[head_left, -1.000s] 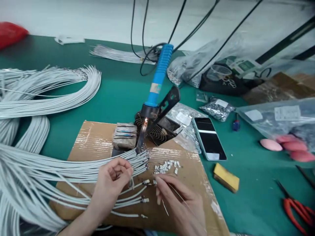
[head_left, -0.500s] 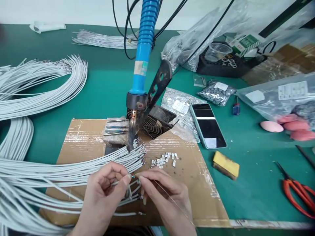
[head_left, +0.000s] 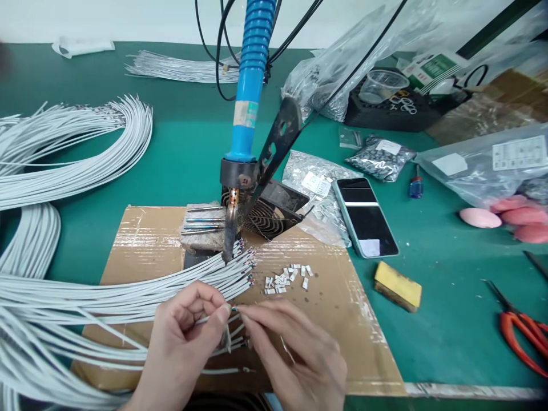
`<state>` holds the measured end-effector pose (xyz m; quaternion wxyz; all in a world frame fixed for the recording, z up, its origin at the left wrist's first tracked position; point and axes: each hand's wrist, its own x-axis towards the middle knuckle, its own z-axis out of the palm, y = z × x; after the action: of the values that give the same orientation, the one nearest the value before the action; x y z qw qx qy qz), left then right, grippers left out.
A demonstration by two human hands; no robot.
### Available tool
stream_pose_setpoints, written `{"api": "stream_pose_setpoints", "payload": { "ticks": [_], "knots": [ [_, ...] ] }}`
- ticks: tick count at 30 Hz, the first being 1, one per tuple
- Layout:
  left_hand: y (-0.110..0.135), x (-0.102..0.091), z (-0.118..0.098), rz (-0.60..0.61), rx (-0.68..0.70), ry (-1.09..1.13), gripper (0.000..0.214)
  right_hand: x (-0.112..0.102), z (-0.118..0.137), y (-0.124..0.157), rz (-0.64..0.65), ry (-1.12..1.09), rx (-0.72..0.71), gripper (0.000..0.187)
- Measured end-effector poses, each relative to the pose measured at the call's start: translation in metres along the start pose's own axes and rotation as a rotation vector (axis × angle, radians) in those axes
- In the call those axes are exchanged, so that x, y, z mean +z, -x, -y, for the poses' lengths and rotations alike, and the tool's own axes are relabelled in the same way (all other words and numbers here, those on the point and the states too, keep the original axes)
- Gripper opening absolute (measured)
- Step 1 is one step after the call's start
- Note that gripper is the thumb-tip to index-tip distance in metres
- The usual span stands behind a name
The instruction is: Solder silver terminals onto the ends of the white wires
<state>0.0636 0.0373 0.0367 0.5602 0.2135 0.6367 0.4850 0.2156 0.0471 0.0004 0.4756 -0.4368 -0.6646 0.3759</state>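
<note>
My left hand [head_left: 184, 337] pinches the end of one white wire [head_left: 204, 319] just above a taped cardboard sheet [head_left: 334, 319]. My right hand [head_left: 295, 354] meets it fingertip to fingertip, pinching something too small to make out, with a thin strand of solder wire [head_left: 287, 349] running back across its fingers. A fan of white wires [head_left: 128, 297] crosses the cardboard from the left, their stripped ends under the tip of a blue-handled soldering iron [head_left: 244, 142] held in a black stand. A small heap of metal terminals [head_left: 286, 278] lies right of the wire ends.
More white wire bundles [head_left: 64, 154] curl over the green mat at left. Right of the cardboard lie a phone [head_left: 363, 217], a yellow sponge [head_left: 397, 285], red-handled scissors [head_left: 522, 331], pink sponges [head_left: 479, 218] and plastic bags of parts [head_left: 381, 160]. Black cables hang at the back.
The view has tilted down and steadied. My right hand moved left from beside the terminals to meet my left hand's fingertips at the wire end.
</note>
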Motion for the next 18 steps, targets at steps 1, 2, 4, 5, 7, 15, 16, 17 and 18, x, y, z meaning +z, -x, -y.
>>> {"api": "stream_pose_setpoints", "payload": {
  "ticks": [1, 2, 4, 5, 7, 15, 16, 17, 18],
  "knots": [
    [0.000, 0.000, 0.000, -0.001, -0.002, 0.004, 0.019, -0.001, -0.002, 0.001, -0.014, 0.082, -0.103, 0.037],
    [0.000, 0.000, 0.000, -0.002, -0.002, 0.005, 0.019, -0.002, -0.004, 0.003, -0.037, 0.152, -0.186, 0.039],
    [0.000, -0.001, 0.001, -0.002, 0.005, -0.003, 0.018, -0.005, -0.007, 0.004, -0.069, 0.232, -0.247, 0.039],
    [0.000, -0.001, 0.001, -0.002, 0.013, -0.011, 0.017, -0.006, -0.007, 0.005, -0.061, 0.245, -0.231, 0.037],
    [0.000, -0.001, 0.001, -0.003, 0.028, -0.037, 0.016, -0.007, -0.007, 0.004, -0.054, 0.213, -0.137, 0.031],
    [0.003, 0.000, 0.000, 0.029, 0.077, -0.053, 0.012, 0.002, 0.005, -0.009, -0.089, -0.298, 0.423, 0.011],
    [0.003, 0.001, -0.001, 0.031, 0.090, -0.051, 0.012, 0.002, 0.005, -0.010, -0.076, -0.320, 0.440, 0.011],
    [0.004, 0.001, 0.000, 0.031, 0.102, -0.054, 0.013, 0.002, 0.005, -0.012, -0.063, -0.328, 0.444, 0.011],
    [0.004, 0.001, 0.000, 0.029, 0.113, -0.062, 0.013, 0.001, 0.004, -0.013, -0.043, -0.329, 0.436, 0.012]
  ]
}}
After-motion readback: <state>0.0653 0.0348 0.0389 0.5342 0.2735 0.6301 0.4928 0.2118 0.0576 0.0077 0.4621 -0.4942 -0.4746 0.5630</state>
